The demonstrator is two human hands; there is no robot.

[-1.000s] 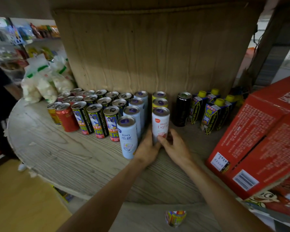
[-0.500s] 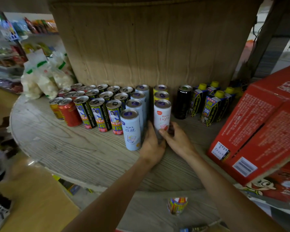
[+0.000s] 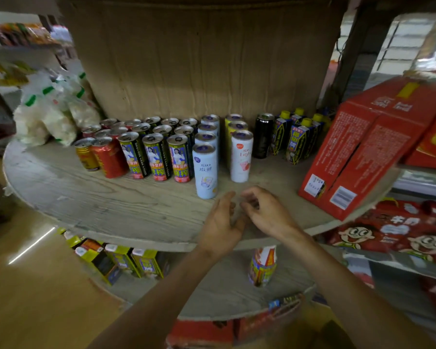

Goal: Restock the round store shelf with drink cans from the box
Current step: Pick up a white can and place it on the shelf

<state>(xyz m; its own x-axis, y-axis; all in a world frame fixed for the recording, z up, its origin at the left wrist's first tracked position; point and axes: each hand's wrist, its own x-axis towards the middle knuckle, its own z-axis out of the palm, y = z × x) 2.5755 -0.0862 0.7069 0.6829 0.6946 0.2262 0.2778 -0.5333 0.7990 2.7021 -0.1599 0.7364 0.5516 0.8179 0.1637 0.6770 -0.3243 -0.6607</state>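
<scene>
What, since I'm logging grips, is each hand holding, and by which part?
Nothing: left hand and right hand hover empty over the shelf, near the white can.

both hands [image 3: 220, 224] [image 3: 268, 212] empty over round shelf [image 3: 111, 202], pink-white can [image 3: 241, 157] upright beyond, red box [image 3: 363, 152] right

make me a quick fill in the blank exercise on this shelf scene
1. The left hand and the right hand both hold ____.
2. The light blue RIO cans stand in a single row of ____.
3. The tall can between the white RIO Light can and the yellow-capped cartons is coloured ____.

Missing words: nothing; four; black.
</scene>
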